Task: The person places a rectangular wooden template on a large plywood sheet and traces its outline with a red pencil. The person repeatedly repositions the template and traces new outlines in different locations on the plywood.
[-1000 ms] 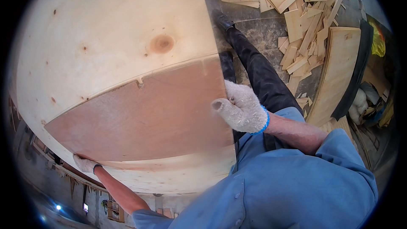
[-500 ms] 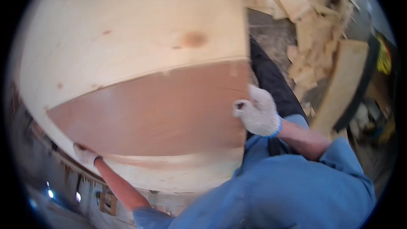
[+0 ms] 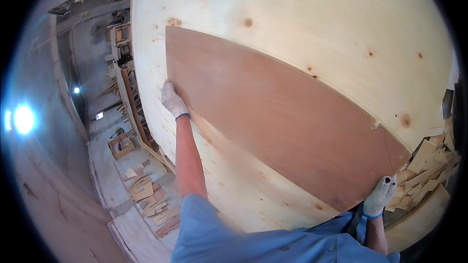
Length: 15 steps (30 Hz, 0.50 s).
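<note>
View swung leftward, brown board (image 3: 278, 122) lay on pale sheet (image 3: 331, 24), left hand (image 3: 174, 100) at its near edge, right hand (image 3: 380, 197) at its right end, each grip's closure impossible to tell.

The left arm (image 3: 188, 158) is extending well forward, its gloved left hand (image 3: 174, 99) pointing away from the torso (image 3: 292, 246), while the right hand (image 3: 381, 196), also gloved, is sitting closer in, the right forearm (image 3: 375, 236) showing only briefly below it
</note>
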{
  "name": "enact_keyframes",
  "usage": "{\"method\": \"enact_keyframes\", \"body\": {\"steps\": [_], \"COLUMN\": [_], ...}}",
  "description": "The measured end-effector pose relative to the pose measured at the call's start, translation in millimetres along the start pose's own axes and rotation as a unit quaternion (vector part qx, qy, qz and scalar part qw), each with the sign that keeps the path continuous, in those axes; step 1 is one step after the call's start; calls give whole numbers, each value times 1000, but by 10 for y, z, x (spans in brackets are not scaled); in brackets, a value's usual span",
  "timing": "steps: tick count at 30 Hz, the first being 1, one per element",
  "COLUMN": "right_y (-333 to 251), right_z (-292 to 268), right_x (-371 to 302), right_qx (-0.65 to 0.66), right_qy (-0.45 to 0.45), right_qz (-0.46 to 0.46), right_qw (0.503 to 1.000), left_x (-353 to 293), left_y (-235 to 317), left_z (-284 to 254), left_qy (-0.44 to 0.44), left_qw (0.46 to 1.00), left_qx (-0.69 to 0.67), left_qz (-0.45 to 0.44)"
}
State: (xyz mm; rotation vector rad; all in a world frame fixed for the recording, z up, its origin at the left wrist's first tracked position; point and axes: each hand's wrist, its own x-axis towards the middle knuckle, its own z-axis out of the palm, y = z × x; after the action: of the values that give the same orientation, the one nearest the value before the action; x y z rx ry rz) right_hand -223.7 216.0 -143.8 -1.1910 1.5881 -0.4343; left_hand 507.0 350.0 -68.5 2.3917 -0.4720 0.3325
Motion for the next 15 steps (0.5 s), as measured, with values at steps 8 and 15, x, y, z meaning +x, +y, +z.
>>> {"method": "enact_keyframes", "body": {"steps": [8,15], "right_y": [438,-118], "right_z": [-216,-76], "right_x": [19,-29], "right_qx": [-224,-49], "right_qy": [0,-33], "right_qz": [-105,-20], "right_qw": [969,998], "left_x": [-63,-124], "left_y": [273,346], "left_z": [57,60], "left_qy": [7,0], "left_qw": [999,999], "left_qx": [32,42], "left_qz": [-11,-29]}}
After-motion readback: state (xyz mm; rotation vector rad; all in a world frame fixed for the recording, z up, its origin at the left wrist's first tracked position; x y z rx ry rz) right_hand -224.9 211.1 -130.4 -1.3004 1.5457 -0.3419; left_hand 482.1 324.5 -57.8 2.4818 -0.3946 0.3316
